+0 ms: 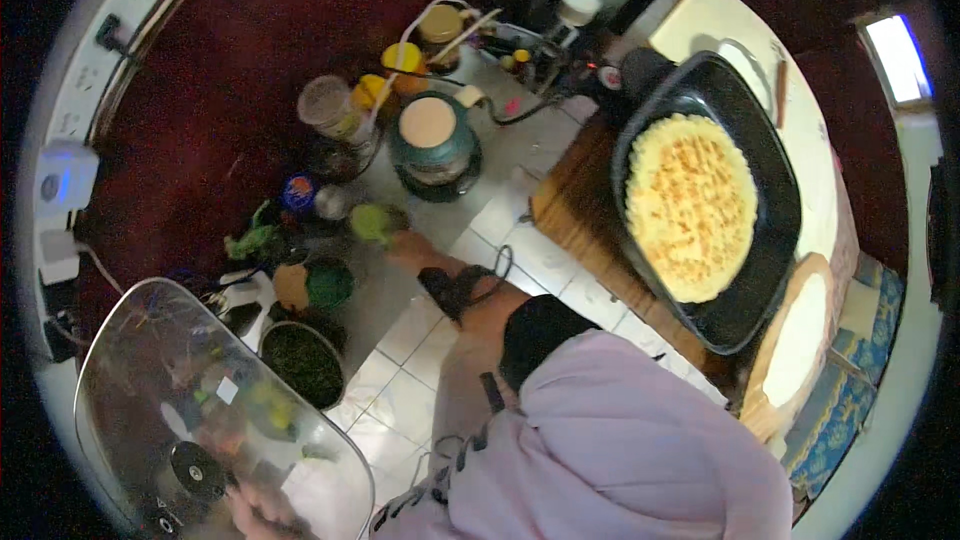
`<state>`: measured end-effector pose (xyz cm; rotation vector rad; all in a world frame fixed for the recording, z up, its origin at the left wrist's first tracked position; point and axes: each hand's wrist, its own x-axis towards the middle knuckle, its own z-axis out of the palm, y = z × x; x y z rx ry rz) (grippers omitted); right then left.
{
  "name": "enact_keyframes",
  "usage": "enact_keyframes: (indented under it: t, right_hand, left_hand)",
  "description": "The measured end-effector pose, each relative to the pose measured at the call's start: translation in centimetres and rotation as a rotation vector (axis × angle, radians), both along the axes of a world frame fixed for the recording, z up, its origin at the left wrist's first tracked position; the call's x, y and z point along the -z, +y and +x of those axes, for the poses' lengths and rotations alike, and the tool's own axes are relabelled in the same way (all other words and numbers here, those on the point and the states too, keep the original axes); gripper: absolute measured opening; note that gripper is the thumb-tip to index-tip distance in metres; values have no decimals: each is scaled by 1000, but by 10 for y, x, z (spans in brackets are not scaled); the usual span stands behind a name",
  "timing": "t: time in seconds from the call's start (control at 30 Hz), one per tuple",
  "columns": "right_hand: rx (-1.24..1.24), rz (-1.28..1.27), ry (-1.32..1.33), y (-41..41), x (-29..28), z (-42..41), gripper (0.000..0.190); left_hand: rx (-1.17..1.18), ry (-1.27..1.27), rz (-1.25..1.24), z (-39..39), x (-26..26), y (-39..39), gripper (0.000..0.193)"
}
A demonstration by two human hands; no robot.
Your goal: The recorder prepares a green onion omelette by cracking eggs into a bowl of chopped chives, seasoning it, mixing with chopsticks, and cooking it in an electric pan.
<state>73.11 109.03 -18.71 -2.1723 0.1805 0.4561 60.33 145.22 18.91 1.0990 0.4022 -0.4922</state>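
At the lower left my left hand (259, 511) holds the black knob of a large rectangular glass lid (217, 397), which is tilted up with things showing through it. My right hand (416, 251), blurred, reaches out to a small light green object (370, 223) and touches it or is very near; whether the fingers grip it cannot be told. To the right, a round browned flatbread or pancake (694, 210) lies in a deep black rectangular electric pan (765, 240). The pan stands above a dark wooden board (585, 195).
A teal-and-clear appliance (435, 139), yellow-lidded jars (403, 60) and a clear tub (326, 105) stand ahead, with cables among them. A dark-filled bowl (302, 364) sits beside the lid. At right are a white-topped round board (799, 341) and a pale table edge (814, 157).
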Motion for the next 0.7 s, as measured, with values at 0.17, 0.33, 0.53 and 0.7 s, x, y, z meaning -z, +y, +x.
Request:
enact_keyframes:
  t: [0.17, 0.33, 0.53, 0.7]
  right_hand:
    - [169, 488, -253, 4, -67, -47, 34]
    - [196, 757, 327, -92, -234, -177, 34]
    - [583, 660, 296, -149, -366, -312, 41]
    - [1084, 415, 13, -169, -430, -392, 48]
  left_hand:
    - [-291, -9, 669, 0, -18, -65, 31]
    - [166, -213, 225, 50, -9, -91, 31]
    - [224, -138, 145, 87, -34, -162, 23]
    - [38, -143, 134, 94, -47, -246, 30]
